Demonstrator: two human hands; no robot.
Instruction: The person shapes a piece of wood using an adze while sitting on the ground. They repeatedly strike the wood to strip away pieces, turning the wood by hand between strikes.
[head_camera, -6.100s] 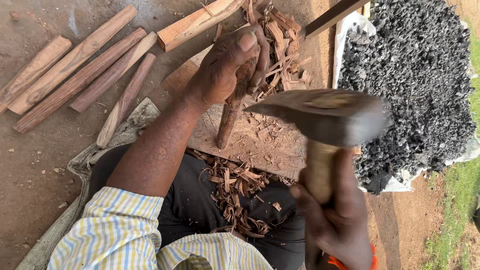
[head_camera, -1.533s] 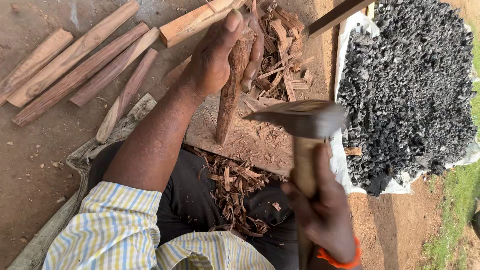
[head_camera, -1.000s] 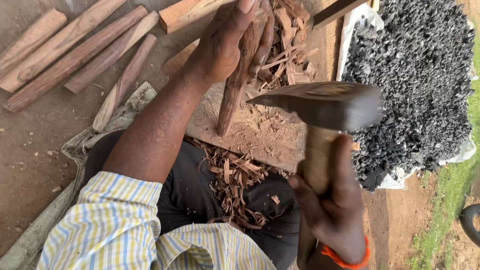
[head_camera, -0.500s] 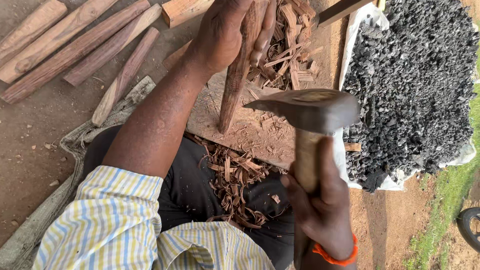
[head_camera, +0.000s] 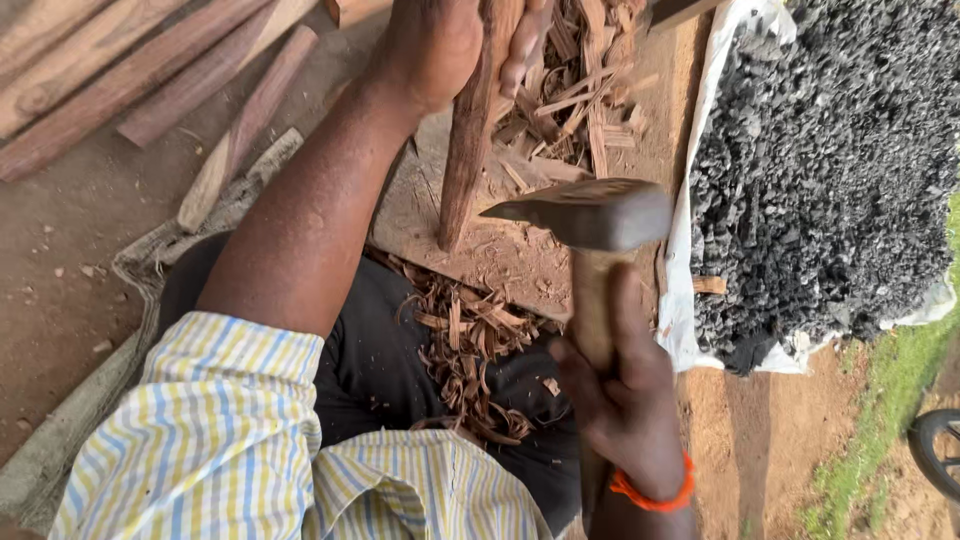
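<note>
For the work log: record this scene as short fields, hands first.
left hand: left hand grips a wooden stake, held tilted with its tip on a wooden board
right hand: right hand holds a hatchet by its wooden handle, raised above the board
lap: wood shavings piled on dark cloth
ground, left: cut wooden sticks lying side by side
right side: dark gravel heap on a white sheet
wrist: orange band

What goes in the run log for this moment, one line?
left hand: grips wooden stake, tip on wooden block | right hand: grips adze, raised above block | wood shavings on lap | charcoal heap at right
</note>
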